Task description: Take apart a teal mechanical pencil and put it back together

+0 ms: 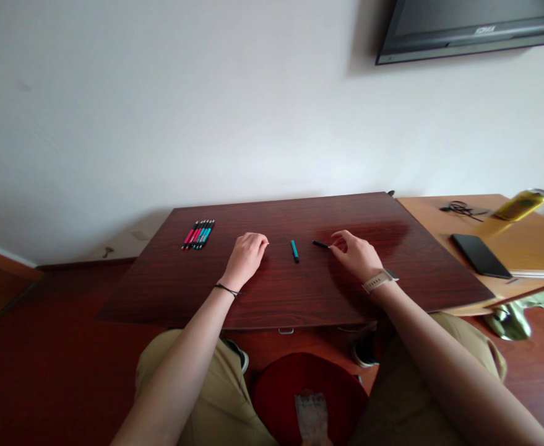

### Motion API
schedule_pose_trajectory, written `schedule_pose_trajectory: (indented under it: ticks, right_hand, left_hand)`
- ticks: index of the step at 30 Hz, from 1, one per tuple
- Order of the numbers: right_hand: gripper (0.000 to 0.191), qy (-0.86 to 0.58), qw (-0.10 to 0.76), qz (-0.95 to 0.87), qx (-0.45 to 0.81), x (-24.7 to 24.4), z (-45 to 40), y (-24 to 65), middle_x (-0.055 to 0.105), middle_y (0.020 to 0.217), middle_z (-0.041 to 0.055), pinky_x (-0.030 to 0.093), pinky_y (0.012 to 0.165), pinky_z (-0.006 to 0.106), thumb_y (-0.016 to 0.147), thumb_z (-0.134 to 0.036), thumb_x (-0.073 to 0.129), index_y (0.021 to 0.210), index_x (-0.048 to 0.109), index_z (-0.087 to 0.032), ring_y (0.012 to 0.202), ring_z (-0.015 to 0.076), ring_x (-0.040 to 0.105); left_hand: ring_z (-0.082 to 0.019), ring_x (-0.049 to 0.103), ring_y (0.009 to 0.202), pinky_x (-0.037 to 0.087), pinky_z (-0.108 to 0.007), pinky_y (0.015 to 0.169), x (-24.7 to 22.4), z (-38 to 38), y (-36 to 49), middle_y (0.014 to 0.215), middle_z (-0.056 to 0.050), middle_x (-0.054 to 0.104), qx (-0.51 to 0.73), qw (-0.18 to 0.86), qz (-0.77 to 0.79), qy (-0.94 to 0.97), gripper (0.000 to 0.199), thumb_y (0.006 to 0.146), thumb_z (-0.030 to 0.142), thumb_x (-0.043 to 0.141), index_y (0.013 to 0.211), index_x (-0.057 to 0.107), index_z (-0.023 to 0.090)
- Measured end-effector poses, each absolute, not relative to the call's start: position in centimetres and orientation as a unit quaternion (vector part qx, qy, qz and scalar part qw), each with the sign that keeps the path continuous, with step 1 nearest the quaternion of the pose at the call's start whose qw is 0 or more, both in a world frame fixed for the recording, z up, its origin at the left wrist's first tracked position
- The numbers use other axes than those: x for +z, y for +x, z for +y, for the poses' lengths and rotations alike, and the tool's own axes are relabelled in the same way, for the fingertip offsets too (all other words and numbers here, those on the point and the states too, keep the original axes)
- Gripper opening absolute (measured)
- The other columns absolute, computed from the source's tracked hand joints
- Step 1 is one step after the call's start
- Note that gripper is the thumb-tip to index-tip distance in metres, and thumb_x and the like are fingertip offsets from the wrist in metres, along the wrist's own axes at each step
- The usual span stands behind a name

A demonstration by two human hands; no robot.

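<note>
My left hand [248, 251] hovers over the middle of the dark table with its fingers curled into a pinch; whatever may be between the fingertips is too small to make out. Right of it, a teal pen barrel with a dark end [294, 251] lies on the tabletop. My right hand [354, 253] has its thumb and fingertips closed at the near end of a slim black pen part [320, 244]. Toward the left back of the table lies a neat row of pink and teal pens [198, 235] with black ends, side by side.
The dark red-brown table [262, 310] adjoins a lighter wooden table [420, 214] on the right. That one bears a black phone [480, 255], a coiled black cable [460, 209] and a yellow can [525, 204]. A television [476, 31] hangs on the wall. A red stool [276, 390] shows below.
</note>
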State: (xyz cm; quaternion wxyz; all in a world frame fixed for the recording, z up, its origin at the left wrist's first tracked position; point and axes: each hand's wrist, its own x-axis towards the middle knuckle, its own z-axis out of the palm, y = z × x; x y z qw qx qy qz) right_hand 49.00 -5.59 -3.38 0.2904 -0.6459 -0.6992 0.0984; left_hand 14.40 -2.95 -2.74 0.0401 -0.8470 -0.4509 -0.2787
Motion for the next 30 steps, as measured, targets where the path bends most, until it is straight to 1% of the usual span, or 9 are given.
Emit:
schedule_pose_trajectory:
  ticks: [2, 5, 10, 14, 17, 20, 24, 28, 30]
  right_hand:
    - [0.026, -0.648, 0.289, -0.698, 0.096, -3.4, -5.6, 49.0, 0.082, 0.102, 0.0003, 0.049, 0.071, 0.03, 0.095, -0.031, 0.068, 0.121, 0.068, -0.028, 0.085, 0.0214, 0.074]
    - [0.026, -0.645, 0.289, -0.7, 0.097, -3.3, -5.7, 49.1, 0.082, 0.102, 0.001, 0.049, 0.071, 0.031, 0.095, -0.031, 0.068, 0.12, 0.069, -0.027, 0.085, 0.0214, 0.074]
    - [0.027, -0.643, 0.291, -0.702, 0.097, -3.2, -5.7, 49.1, 0.082, 0.102, 0.0013, 0.049, 0.071, 0.031, 0.095, -0.031, 0.068, 0.122, 0.069, -0.028, 0.085, 0.0215, 0.074]
    - [0.028, -0.642, 0.289, -0.703, 0.098, -3.3, -5.7, 49.2, 0.082, 0.103, 0.0008, 0.049, 0.071, 0.031, 0.095, -0.03, 0.068, 0.123, 0.069, -0.027, 0.085, 0.0213, 0.074]
    - [0.028, -0.641, 0.291, -0.704, 0.096, -3.4, -5.7, 49.1, 0.082, 0.103, 0.0005, 0.049, 0.072, 0.031, 0.095, -0.03, 0.068, 0.123, 0.069, -0.028, 0.085, 0.0215, 0.074]
    - [0.027, -0.639, 0.293, -0.705, 0.094, -3.4, -5.7, 49.0, 0.082, 0.102, 0.0006, 0.05, 0.073, 0.031, 0.095, -0.03, 0.067, 0.122, 0.07, -0.027, 0.085, 0.0215, 0.074]
    - [0.027, -0.637, 0.292, -0.707, 0.094, -3.4, -5.7, 48.9, 0.082, 0.103, 0.0015, 0.051, 0.073, 0.032, 0.095, -0.03, 0.067, 0.121, 0.07, -0.027, 0.085, 0.0215, 0.074]
    - [0.026, -0.637, 0.288, -0.708, 0.094, -3.3, -5.7, 48.9, 0.082, 0.102, 0.0012, 0.05, 0.073, 0.032, 0.095, -0.031, 0.067, 0.121, 0.07, -0.027, 0.084, 0.0216, 0.074]
    - [0.027, -0.637, 0.288, -0.709, 0.094, -3.2, -5.8, 48.9, 0.082, 0.102, 0.0009, 0.05, 0.073, 0.032, 0.095, -0.031, 0.067, 0.121, 0.07, -0.027, 0.084, 0.0218, 0.074]
  left_hand:
    - [-0.026, 0.064, 0.107, 0.047, -0.041, 0.099, -2.4, -2.9, 13.9, 0.109, -0.007, 0.074, -0.311, 0.039, -0.464, -0.829, 0.016, 0.111, 0.022, 0.05, 0.112, 0.066, 0.023]
    - [-0.026, 0.065, 0.109, 0.047, -0.041, 0.101, -2.0, -2.9, 13.3, 0.114, -0.007, 0.075, -0.328, 0.042, -0.465, -0.821, 0.022, 0.111, 0.021, 0.049, 0.122, 0.068, 0.025]
    - [-0.025, 0.067, 0.107, 0.047, -0.041, 0.1, -2.0, -3.1, 13.4, 0.108, -0.005, 0.077, -0.329, 0.031, -0.473, -0.817, 0.017, 0.11, 0.022, 0.053, 0.111, 0.07, 0.024]
    - [-0.023, 0.07, 0.103, 0.047, -0.04, 0.1, -2.2, -3.1, 14.0, 0.106, -0.004, 0.078, -0.336, -0.002, -0.474, -0.814, 0.011, 0.107, 0.023, 0.059, 0.106, 0.07, 0.024]
    - [-0.024, 0.069, 0.108, 0.046, -0.041, 0.103, -2.5, -3.2, 14.4, 0.109, -0.003, 0.078, -0.315, -0.03, -0.453, -0.834, 0.005, 0.104, 0.025, 0.066, 0.101, 0.071, 0.024]
    - [-0.025, 0.066, 0.115, 0.044, -0.043, 0.107, -3.0, -3.1, 14.6, 0.115, -0.004, 0.077, -0.282, -0.045, -0.433, -0.855, 0.006, 0.101, 0.025, 0.071, 0.095, 0.072, 0.024]
    - [-0.025, 0.064, 0.12, 0.043, -0.045, 0.109, -3.6, -2.9, 14.6, 0.119, -0.003, 0.075, -0.254, -0.044, -0.43, -0.865, 0.004, 0.1, 0.024, 0.073, 0.095, 0.073, 0.025]
    - [-0.026, 0.063, 0.121, 0.042, -0.046, 0.11, -3.8, -2.8, 14.4, 0.12, -0.004, 0.075, -0.251, -0.036, -0.433, -0.865, 0.002, 0.098, 0.027, 0.075, 0.098, 0.073, 0.025]
    - [-0.026, 0.063, 0.122, 0.042, -0.046, 0.111, -3.5, -2.9, 14.3, 0.121, -0.004, 0.075, -0.254, -0.033, -0.437, -0.862, 0.007, 0.098, 0.029, 0.076, 0.103, 0.073, 0.026]
